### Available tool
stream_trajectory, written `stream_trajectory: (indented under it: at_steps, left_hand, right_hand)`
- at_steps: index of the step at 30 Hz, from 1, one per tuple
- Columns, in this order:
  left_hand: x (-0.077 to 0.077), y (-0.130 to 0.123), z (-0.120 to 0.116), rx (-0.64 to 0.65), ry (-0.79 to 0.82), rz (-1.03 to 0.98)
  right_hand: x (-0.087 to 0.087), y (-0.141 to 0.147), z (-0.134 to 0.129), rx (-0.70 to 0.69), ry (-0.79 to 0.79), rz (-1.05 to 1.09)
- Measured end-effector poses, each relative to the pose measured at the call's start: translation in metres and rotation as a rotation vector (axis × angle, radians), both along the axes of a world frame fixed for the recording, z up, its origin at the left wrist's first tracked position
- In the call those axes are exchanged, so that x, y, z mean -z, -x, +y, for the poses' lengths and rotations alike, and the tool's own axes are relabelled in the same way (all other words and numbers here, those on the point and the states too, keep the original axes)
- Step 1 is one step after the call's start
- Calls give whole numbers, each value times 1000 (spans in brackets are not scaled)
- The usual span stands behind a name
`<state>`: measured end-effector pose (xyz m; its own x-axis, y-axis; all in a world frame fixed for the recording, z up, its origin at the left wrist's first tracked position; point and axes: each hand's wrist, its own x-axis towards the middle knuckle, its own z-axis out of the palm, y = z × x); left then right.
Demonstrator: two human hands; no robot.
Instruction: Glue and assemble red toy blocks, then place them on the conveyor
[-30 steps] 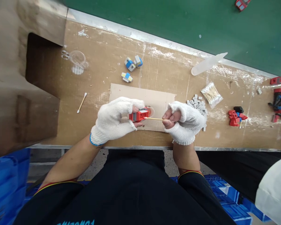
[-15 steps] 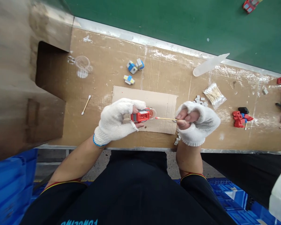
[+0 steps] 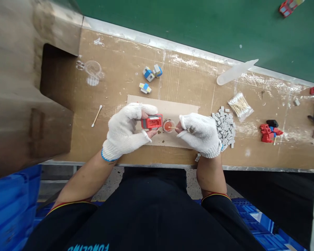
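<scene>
My left hand [image 3: 128,130], in a white glove with bare fingertips, is closed round a red and grey toy part [image 3: 152,122] with a hollow facing up. Just right of that part, a small clear cup [image 3: 169,126] holding red-orange liquid sits on a flat cardboard piece [image 3: 183,104]. Between the fingertips of my gloved right hand [image 3: 200,134] is a cotton swab [image 3: 173,128], its far end down in the cup. Right beside this hand lies a heap of small grey pieces [image 3: 226,127].
Blue and grey toy parts [image 3: 148,74] lie behind the cardboard. A loose swab [image 3: 96,116] is at left, a bag of swabs [image 3: 241,106] at right, near red parts [image 3: 267,133]. A metal housing [image 3: 52,104] bounds the left side; a green surface [image 3: 185,28] runs along the back.
My right hand has moved left and dipped the swab's tip into the cup, uncovering the grey heap. My left hand has shifted slightly left and back with the toy part, exposing the cup.
</scene>
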<state>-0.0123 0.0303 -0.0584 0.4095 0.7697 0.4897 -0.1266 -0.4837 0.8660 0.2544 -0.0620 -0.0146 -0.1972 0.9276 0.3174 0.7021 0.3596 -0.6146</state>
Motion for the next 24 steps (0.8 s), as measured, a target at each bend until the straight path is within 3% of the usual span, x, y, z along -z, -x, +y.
stream_trajectory:
  at_steps: [11,19,24]
  left_hand:
    - [-3,1,-3,51,73,42]
    - [-5,1,-2,125,89,-88]
    - [-4,2,-3,127,101,-13]
  right_hand:
    - [6,7,6,-50,-34,55]
    - [8,7,6,-81,-56,40]
    - [5,4,5,-28,-17,25]
